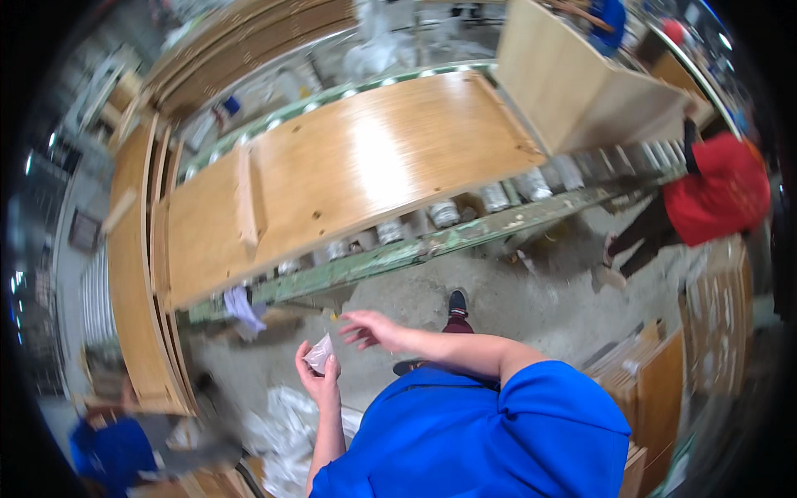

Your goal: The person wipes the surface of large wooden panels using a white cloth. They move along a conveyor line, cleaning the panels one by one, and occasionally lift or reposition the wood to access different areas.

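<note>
Between the fingers and thumb of my left hand [320,383] is a small pinkish plastic bag [319,353], its top drawn to a point. What is inside the bag cannot be made out. Just to its right, my right hand [374,330] hangs in the air with its fingers spread, holding nothing. Beyond both hands a long varnished wooden panel [324,166] lies on a roller conveyor [432,244] with a green frame. A wooden crosspiece [246,195] stands across the panel toward its left end.
Long boards [131,266] stand at the left. An angled wooden piece [573,91] rises at the conveyor's right, beside a person in red [718,191]. Other people in blue [112,452] are at lower left and far right. Plastic sheeting [286,436] and stacked panels [660,407] are near me.
</note>
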